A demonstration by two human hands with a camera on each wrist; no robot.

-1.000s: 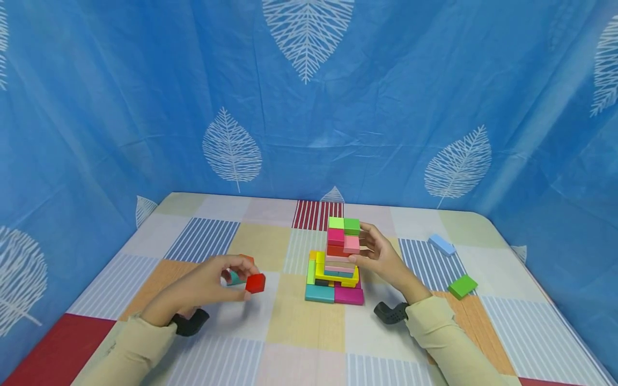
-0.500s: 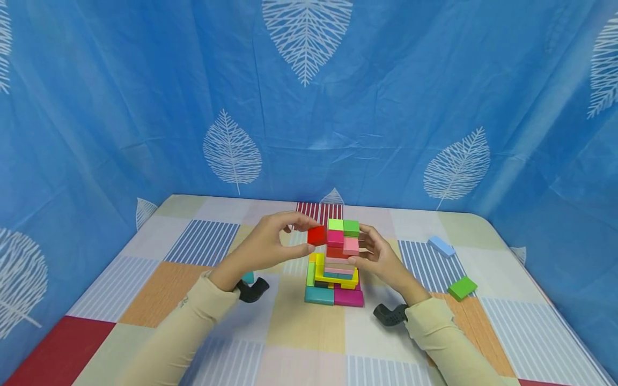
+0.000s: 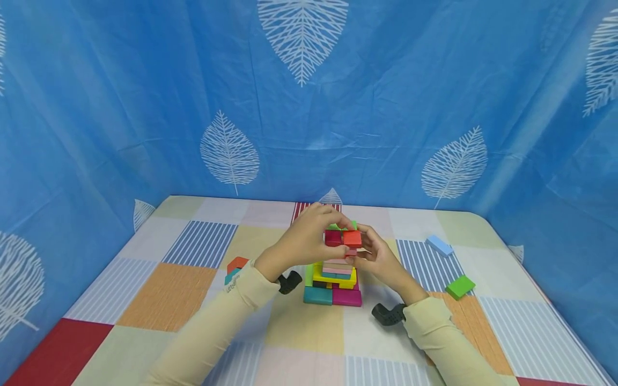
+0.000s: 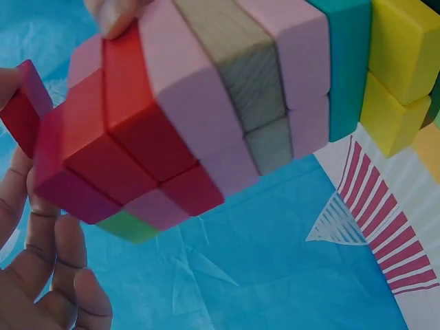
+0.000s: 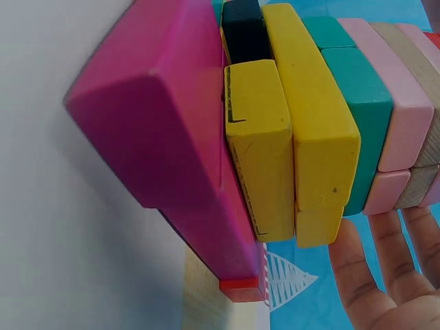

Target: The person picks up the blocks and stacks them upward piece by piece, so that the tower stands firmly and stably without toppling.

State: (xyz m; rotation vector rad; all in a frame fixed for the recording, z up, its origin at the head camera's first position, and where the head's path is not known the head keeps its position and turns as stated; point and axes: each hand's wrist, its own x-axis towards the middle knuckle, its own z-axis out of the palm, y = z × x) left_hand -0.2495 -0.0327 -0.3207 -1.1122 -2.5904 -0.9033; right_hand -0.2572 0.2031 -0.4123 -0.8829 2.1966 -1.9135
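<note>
A tower of coloured wooden blocks (image 3: 338,271) stands mid-table, teal and magenta at its base, with yellow, pink and red layers above. My left hand (image 3: 305,236) reaches across to its upper front and pinches a small red block (image 3: 352,238) between thumb and fingers. That block is at the top right, beside a dark magenta block (image 3: 333,237); whether it bears on the pink one below is unclear. From the right, my right hand (image 3: 379,260) holds the tower, thumb at the front and fingers (image 5: 395,261) along the back. Green top blocks are partly hidden by my left hand.
Right of the tower lie a light blue block (image 3: 439,245) and a green block (image 3: 460,287). An orange block (image 3: 237,264) and a teal block (image 3: 232,275) sit by my left sleeve, partly covered. A blue leaf-print curtain (image 3: 309,145) encloses the patchwork-covered table (image 3: 309,332).
My left hand has carried the red block from the left of the table up to the tower's top right. The right hand has stayed at the tower's side.
</note>
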